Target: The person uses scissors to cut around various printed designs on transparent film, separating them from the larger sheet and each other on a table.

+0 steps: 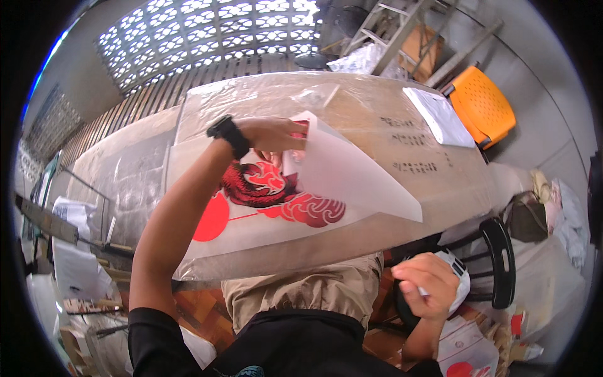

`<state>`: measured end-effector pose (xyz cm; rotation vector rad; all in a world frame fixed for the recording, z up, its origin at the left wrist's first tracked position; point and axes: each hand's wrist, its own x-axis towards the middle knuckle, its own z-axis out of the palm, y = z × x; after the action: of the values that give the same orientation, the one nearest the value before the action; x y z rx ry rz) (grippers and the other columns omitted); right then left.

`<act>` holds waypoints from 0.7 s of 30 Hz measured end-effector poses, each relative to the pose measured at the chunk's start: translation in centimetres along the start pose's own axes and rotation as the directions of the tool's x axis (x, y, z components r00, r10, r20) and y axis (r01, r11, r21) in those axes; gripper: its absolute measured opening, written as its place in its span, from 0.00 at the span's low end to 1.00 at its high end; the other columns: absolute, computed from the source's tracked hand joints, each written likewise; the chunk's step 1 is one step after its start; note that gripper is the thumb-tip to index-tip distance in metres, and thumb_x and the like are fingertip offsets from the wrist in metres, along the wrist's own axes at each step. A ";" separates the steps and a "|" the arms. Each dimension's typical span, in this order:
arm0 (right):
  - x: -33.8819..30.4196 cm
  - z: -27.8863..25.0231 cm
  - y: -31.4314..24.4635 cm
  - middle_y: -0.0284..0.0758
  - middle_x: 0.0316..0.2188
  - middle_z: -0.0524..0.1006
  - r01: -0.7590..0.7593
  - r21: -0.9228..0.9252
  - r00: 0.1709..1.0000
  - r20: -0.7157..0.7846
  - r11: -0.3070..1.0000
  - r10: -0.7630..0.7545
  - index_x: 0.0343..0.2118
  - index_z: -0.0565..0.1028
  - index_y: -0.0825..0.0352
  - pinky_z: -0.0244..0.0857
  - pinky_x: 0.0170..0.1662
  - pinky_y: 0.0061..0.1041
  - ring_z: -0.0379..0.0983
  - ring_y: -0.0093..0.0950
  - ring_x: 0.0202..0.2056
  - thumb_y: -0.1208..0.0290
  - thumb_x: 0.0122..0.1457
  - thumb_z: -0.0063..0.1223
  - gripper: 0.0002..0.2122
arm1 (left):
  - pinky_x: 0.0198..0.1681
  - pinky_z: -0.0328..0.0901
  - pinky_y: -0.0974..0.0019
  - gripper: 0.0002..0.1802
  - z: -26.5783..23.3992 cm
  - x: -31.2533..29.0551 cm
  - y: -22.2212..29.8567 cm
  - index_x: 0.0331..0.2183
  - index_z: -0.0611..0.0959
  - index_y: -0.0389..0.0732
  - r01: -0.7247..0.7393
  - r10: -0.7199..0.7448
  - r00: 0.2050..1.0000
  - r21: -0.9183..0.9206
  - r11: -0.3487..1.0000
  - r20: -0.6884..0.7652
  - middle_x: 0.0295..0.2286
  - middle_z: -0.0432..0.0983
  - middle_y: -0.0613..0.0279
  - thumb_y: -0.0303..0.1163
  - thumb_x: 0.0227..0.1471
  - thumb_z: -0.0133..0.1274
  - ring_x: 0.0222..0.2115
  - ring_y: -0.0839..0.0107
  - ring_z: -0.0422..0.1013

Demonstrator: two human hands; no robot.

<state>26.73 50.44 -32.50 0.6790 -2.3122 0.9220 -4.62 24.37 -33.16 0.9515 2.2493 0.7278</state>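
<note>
A large translucent sheet [358, 179] with a red and dark printed design [276, 195] lies on the plastic-covered table [377, 119]. My left hand [273, 135], a black watch on its wrist, pinches the sheet's far edge and lifts it, so the right part curls up and over. My right hand [427, 283] is down by my lap at the lower right, closed on a small white crumpled packet [458, 276]. A red circle [210, 217] is printed at the sheet's left.
A white paper stack [440, 116] lies at the table's far right, next to an orange plastic chair [480, 107]. A black stool [499, 261] stands at my right. Bags and papers crowd the floor on both sides. A metal ladder [396, 31] leans behind.
</note>
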 end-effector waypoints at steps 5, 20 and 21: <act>-10.2 -4.9 -1.7 0.37 0.23 0.79 -0.638 -0.128 0.729 -0.420 0.760 0.541 0.28 0.79 0.73 0.67 0.31 0.23 0.75 0.27 0.26 0.76 0.59 0.52 0.07 | 0.29 0.76 0.68 0.23 0.5 6.3 -1.6 0.44 0.79 0.39 -0.118 0.112 0.983 0.038 0.992 0.146 0.29 0.79 0.58 0.47 0.55 0.52 0.30 0.72 0.78; -40.4 -16.4 -18.2 0.43 0.19 0.78 -0.776 0.081 -0.465 -0.743 -0.625 0.482 0.27 0.79 0.71 0.69 0.30 0.38 0.78 0.41 0.25 0.64 0.53 0.58 0.13 | 0.33 0.73 0.68 0.25 0.6 7.1 -12.3 0.48 0.77 0.36 -0.274 0.248 0.943 -0.094 0.957 -0.221 0.33 0.79 0.56 0.45 0.56 0.52 0.32 0.70 0.77; -38.7 -16.9 -18.3 0.42 0.18 0.77 -0.812 0.190 -0.509 -0.693 -0.552 0.510 0.26 0.79 0.72 0.68 0.29 0.36 0.77 0.37 0.23 0.64 0.53 0.58 0.13 | 0.33 0.73 0.68 0.25 0.5 6.5 -12.7 0.48 0.77 0.36 -0.274 0.247 0.941 -0.094 0.957 -0.234 0.33 0.79 0.56 0.45 0.57 0.52 0.32 0.70 0.77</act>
<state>71.10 60.63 -39.06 -2.2900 -1.7033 0.5184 -13.63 21.91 -43.94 1.1706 2.2535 1.1289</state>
